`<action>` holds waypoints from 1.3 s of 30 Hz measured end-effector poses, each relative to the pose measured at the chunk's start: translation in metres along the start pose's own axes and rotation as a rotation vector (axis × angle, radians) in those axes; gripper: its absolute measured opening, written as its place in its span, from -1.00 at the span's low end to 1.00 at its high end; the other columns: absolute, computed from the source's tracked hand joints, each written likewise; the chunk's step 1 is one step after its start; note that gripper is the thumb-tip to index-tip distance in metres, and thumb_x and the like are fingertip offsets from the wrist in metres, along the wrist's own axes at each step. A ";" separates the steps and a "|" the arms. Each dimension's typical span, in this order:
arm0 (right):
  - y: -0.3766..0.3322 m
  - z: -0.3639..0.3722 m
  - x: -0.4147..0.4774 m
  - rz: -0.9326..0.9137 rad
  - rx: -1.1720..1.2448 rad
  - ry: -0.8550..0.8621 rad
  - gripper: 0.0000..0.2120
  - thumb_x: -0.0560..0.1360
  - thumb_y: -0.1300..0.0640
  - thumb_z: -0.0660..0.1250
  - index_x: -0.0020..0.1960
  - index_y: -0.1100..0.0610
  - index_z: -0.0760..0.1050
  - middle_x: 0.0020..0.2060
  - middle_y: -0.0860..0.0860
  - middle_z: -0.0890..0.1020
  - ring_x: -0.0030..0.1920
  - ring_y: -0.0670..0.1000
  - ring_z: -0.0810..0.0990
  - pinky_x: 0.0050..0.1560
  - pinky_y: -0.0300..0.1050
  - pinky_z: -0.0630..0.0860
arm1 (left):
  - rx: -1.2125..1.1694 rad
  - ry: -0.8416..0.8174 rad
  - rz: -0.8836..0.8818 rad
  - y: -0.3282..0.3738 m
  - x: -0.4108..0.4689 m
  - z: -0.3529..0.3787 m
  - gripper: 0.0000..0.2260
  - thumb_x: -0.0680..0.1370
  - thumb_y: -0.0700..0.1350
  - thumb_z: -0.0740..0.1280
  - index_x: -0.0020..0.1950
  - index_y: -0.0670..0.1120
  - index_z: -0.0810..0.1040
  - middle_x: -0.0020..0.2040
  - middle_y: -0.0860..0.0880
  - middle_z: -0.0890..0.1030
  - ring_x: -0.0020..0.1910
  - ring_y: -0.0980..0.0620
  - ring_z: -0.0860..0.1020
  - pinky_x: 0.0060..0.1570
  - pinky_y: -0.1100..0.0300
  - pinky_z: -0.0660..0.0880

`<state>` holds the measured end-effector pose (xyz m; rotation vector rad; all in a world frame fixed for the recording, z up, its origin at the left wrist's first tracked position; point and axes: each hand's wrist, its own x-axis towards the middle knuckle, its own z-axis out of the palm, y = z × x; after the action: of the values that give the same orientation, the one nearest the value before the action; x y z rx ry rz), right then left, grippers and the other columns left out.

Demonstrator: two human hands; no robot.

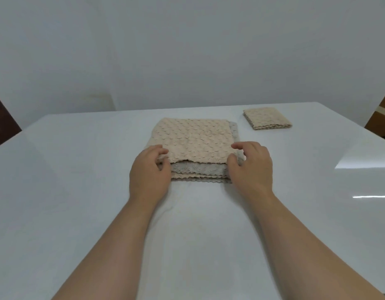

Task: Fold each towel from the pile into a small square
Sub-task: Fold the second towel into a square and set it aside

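Lying on the counter, the pile is flanked at its near corners, likely so the top towel can be lifted: the left grip is curled at one corner, a pinch cannot be told; the right grip is spread. One folded towel is set far right.

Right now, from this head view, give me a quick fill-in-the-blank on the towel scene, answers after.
1. The top towel on the pile is ___ in colour.
2. The layer just beneath it is ___.
3. The folded square lies on the table, to the pile's ___.
4. The left hand and right hand reach the pile's ___ corners.
Answers: beige; grey; right; near.
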<state>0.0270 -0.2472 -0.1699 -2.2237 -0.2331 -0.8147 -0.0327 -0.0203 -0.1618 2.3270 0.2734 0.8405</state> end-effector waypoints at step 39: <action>-0.010 0.001 0.022 -0.051 -0.038 -0.283 -0.54 0.46 0.31 0.27 0.35 0.15 0.53 0.32 0.09 0.52 0.37 0.15 0.37 0.38 0.07 0.32 | -0.070 0.141 0.468 0.016 -0.003 -0.001 -0.51 0.47 -0.43 0.34 0.38 -0.14 0.56 0.42 0.01 0.50 0.39 0.05 0.48 0.37 0.05 0.46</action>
<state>0.0413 -0.2412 -0.1510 -2.3736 -0.4141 -0.5317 -0.0363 -0.0331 -0.1528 2.3004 -0.2515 1.2185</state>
